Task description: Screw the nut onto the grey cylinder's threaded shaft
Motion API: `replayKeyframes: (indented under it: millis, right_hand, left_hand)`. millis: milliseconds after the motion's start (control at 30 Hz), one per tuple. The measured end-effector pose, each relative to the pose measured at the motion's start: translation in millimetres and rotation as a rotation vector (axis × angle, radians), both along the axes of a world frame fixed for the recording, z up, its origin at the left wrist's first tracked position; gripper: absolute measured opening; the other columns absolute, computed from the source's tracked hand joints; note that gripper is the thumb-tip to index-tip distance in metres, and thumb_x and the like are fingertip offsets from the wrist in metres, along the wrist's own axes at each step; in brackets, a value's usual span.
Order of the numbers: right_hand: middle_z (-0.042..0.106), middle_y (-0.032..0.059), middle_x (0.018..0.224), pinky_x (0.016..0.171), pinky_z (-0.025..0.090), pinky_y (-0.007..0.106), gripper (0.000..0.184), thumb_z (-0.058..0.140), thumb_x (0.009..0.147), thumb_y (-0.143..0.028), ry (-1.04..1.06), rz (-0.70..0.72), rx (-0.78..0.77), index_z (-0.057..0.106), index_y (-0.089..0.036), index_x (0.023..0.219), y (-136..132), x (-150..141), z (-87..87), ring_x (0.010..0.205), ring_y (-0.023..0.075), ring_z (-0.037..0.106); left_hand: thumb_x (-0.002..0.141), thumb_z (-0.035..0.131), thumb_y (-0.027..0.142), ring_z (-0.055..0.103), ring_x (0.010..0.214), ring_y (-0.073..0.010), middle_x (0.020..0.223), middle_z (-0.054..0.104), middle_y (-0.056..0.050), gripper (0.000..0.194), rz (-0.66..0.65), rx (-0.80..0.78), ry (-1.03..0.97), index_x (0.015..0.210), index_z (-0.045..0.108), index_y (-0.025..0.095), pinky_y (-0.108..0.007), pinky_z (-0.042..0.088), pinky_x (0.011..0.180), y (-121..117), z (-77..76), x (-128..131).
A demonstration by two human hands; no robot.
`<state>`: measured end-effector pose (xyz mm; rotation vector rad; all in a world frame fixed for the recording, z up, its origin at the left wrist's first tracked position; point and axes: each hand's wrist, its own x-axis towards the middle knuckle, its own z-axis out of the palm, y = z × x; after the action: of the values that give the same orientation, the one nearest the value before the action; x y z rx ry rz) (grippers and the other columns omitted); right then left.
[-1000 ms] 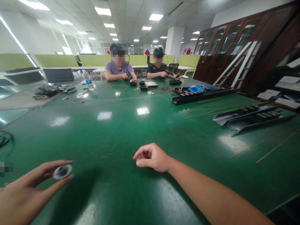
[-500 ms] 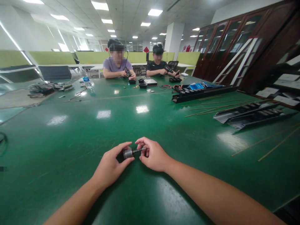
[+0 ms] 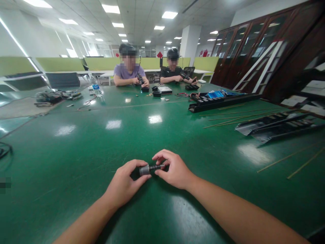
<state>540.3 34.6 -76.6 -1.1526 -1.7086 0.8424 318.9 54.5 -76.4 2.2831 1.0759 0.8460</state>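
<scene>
And look at this: the left hand is closed on a small metal cylinder, thumb and fingers pinching its fat silver end; the right hand comes in from the other side, narrow and precise, with thumb and fingers gripping the thin dark rod that sticks out of the cylinder; the two hands are just apart, the part held between them, out over the near side of the green table; far across, a person in a lavender T-shirt and a person in a black shirt sit side by side, each with both hands around a dark handheld tool; small black boxes stand in front of them; a plastic water bottle stands further left, beyond a heap of wires; over on the right, a long black rail lies on the tabletop, with thin wooden rods just in front of it and dark metal channels beside them; behind it all rise glass-fronted wooden cabinets.
</scene>
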Motion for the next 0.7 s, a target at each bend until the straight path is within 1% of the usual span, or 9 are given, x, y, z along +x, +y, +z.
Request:
replayKeyframes:
  millis: [100, 200, 367, 467, 600, 700]
  right_hand:
    - [0.066, 0.0031, 0.095, 0.067, 0.054, 0.024, 0.032, 0.07, 0.068, -0.007, -0.035, 0.025, 0.013, 0.069, -0.019, 0.097, -1.3, 0.0, 2.5, 0.081, 0.0152, 0.064]
    - [0.069, 0.0026, 0.093, 0.068, 0.053, 0.025, 0.031, 0.071, 0.069, -0.008, -0.065, 0.044, 0.017, 0.072, -0.019, 0.098, -3.4, -0.9, 5.5, 0.079, 0.0149, 0.065]
    - [0.07, 0.0033, 0.094, 0.064, 0.051, 0.024, 0.034, 0.074, 0.069, -0.012, -0.063, 0.013, 0.034, 0.074, -0.019, 0.103, -5.7, -2.3, 8.6, 0.074, 0.0145, 0.065]
    - [0.071, 0.0027, 0.09, 0.066, 0.05, 0.025, 0.029, 0.075, 0.07, -0.013, -0.087, 0.0, 0.064, 0.075, -0.019, 0.098, -6.3, -2.6, 8.8, 0.075, 0.0149, 0.065]
    - [0.073, 0.0022, 0.086, 0.07, 0.049, 0.026, 0.018, 0.075, 0.073, -0.014, -0.11, 0.034, 0.1, 0.076, -0.019, 0.089, -6.0, -2.1, 7.8, 0.077, 0.0151, 0.066]
    - [0.073, 0.0021, 0.085, 0.07, 0.049, 0.026, 0.015, 0.075, 0.074, -0.015, -0.117, 0.051, 0.1, 0.077, -0.019, 0.088, -4.8, -1.3, 7.1, 0.077, 0.0149, 0.066]
  left_hand:
    - [0.085, 0.071, 0.032, 0.066, 0.098, -0.0161, 0.105, 0.069, 0.002, 0.026, -0.02, 0.031, -0.015, 0.108, 0.062, 0.028, -0.03, 0.052, 0.089, -0.9, -0.5, 0.3]
    - [0.085, 0.071, 0.03, 0.067, 0.096, -0.0159, 0.104, 0.07, 0.002, 0.025, -0.031, 0.051, -0.016, 0.108, 0.062, 0.027, -0.03, 0.052, 0.087, -0.6, -0.5, 0.9]
    - [0.084, 0.073, 0.031, 0.067, 0.096, -0.0148, 0.104, 0.07, 0.002, 0.027, -0.031, 0.079, -0.037, 0.108, 0.061, 0.026, -0.028, 0.053, 0.086, 0.9, -1.4, 1.0]
    - [0.085, 0.072, 0.03, 0.067, 0.095, -0.0147, 0.104, 0.07, 0.001, 0.026, -0.051, 0.094, -0.035, 0.108, 0.061, 0.025, -0.027, 0.053, 0.086, 0.2, -0.9, 1.0]
    - [0.085, 0.072, 0.029, 0.067, 0.095, -0.0146, 0.103, 0.07, 0.001, 0.026, -0.07, 0.108, -0.029, 0.108, 0.061, 0.025, -0.027, 0.054, 0.085, -1.6, 0.2, 1.2]
    - [0.085, 0.071, 0.028, 0.067, 0.094, -0.0142, 0.103, 0.069, 0.0, 0.025, -0.078, 0.106, -0.034, 0.108, 0.061, 0.025, -0.026, 0.053, 0.085, -2.5, 0.7, 1.8]
